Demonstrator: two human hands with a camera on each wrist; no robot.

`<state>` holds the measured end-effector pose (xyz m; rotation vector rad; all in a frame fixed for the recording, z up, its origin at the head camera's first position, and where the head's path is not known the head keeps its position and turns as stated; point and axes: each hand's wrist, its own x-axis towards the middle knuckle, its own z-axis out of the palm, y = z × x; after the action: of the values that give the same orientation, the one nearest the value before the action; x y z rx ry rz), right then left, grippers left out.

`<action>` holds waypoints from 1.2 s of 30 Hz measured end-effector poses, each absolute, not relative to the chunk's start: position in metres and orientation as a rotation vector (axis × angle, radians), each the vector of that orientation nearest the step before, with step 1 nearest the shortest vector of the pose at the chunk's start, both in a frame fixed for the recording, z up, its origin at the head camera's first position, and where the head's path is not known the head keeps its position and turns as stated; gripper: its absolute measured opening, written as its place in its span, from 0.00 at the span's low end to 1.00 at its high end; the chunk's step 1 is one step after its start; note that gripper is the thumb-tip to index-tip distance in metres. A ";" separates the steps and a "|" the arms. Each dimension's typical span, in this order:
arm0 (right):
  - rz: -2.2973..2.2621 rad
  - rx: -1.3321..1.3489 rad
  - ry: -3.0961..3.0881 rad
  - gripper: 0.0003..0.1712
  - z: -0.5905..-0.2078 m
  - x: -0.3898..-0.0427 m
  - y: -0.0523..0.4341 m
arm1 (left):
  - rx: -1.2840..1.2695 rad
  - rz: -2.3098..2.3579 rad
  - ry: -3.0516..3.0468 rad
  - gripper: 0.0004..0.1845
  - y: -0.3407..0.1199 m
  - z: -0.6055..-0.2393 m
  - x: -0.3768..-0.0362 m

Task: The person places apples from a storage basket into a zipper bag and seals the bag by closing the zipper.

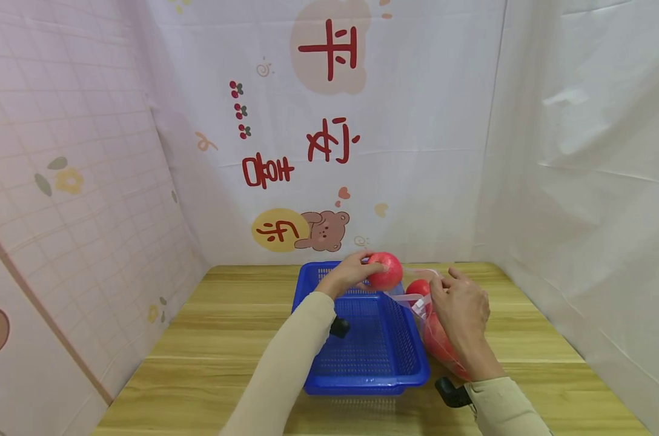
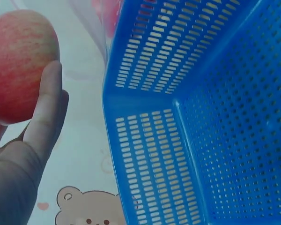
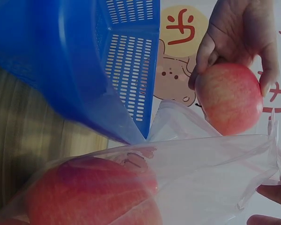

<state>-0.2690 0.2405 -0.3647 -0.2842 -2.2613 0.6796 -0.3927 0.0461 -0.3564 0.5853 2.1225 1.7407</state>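
Note:
My left hand [image 1: 352, 272] grips a red apple [image 1: 384, 271] above the far right corner of the blue basket [image 1: 357, 383]. In the left wrist view, its fingers curl round the apple [image 2: 21, 65], beside the basket's wall. With its fingertips, my right hand [image 1: 463, 306] pinches the rim of a clear plastic bag [image 3: 196, 173], right of the basket. Inside the bag lie more red apples [image 3: 93, 194], seen through the plastic. The bag's mouth is spread near the held apple. The basket's visible floor is perforated and bare.
Basket and bag stand on a wood-grain table [image 1: 226, 339]. White printed cloth [image 1: 417, 151] hangs behind the table and on both sides. A black wrist-camera mount [image 1: 452, 393] is by the right wrist, and another dark piece [image 1: 339, 327] shows by the left forearm.

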 end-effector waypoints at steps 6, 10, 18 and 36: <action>0.660 -0.267 -2.260 0.20 -0.365 -0.270 0.240 | 0.557 1.759 2.163 0.31 0.058 -0.356 -0.389; 0.660 -0.276 -2.264 0.21 -0.365 -0.270 0.240 | 0.554 1.758 2.170 0.31 0.064 -0.357 -0.386; 0.650 -0.279 -2.274 0.21 -0.366 -0.270 0.240 | 0.545 1.764 2.175 0.34 0.078 -0.357 -0.379; 0.603 -0.233 -2.255 0.19 -0.366 -0.271 0.239 | 0.680 1.445 2.543 0.36 0.112 -0.363 -0.359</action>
<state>-0.2706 0.2390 -0.3658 -0.2329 -2.2551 0.6031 -0.3592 0.1121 -0.3631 0.6801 2.5431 1.4446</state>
